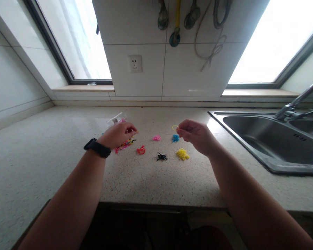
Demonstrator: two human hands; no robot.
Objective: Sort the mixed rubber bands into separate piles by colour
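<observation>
Yellow rubber band (175, 126) is clamped in R hand (195, 134) by blue band pile (175, 138), L hand (118, 134) left of it, grip unclear; prob. placing step, next needs R release.

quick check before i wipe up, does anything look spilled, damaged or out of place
Nothing looks plainly spilled or damaged. The one untidy thing is the pale cord on the wall, loosely knotted with its ends dangling. The left hand partly hides the mixed-colour pile.
</observation>
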